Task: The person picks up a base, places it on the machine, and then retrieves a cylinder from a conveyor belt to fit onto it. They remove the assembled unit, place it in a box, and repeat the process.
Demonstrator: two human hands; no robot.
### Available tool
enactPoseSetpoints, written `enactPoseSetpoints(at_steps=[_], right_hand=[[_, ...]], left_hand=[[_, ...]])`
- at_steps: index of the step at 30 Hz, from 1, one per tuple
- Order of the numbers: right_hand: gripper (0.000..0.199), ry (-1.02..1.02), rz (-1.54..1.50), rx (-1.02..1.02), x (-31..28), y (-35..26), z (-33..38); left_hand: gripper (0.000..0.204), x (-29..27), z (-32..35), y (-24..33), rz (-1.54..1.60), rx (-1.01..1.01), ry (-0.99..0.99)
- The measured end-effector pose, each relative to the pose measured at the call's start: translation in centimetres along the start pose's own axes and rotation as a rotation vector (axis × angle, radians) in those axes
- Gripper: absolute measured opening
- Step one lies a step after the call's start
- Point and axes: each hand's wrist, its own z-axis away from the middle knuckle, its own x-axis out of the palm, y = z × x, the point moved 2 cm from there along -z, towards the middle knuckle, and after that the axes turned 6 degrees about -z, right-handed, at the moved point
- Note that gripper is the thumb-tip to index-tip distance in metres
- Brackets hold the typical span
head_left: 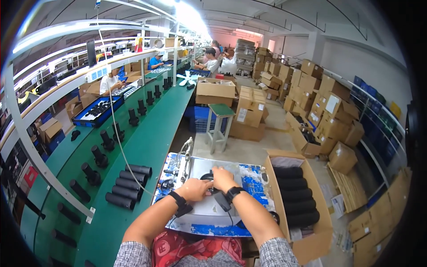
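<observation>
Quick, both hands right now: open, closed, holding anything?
Left hand: fingers curled near the black part; whether it grips anything cannot be told.
Right hand: fingers bent next to the same part; grip hidden too.

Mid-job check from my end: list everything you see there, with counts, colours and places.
Worktable: one, worn blue and white, front centre
Metal plate: one, silver, on the worktable
Metal fixture: one, silver, plate's left
Dark part: one, black, between the hands
Green bench: one, green, left
Lying tubes: about five, black, near bench edge
Upright parts: a row, black, along bench
Tray: one, blue and black, far left
Open carton: one, brown, right
Rolls: five showing, black, inside carton
Stool: one, green-topped, ahead
Stacked boxes: many, brown, far right
Co-workers: at least three, along bench
Left hand: one, bare, centre
Right hand: one, bare, centre
</observation>
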Motion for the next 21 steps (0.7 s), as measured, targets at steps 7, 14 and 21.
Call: enactPoseSetpoints(at_steps=[7, 14, 21], right_hand=[[0.046, -0.135, 0.25, 0.106, -0.1, -1.7, -1.6], [0.044, -0.058, 0.25, 0.057, 0.0, -1.0, -1.6], [0.031, -0.038, 0.279, 0.039, 0.5, -2.1, -1.8]], left_hand=[[0.026, 1.6, -0.1, -0.8, 0.155, -0.047, 0.108], [0.025, 1.7, -0.9, -0.6, 0.176, -0.064, 0.072], [0.033, 1.9, 0.5, -1.5, 0.153, -0.068, 0.11]])
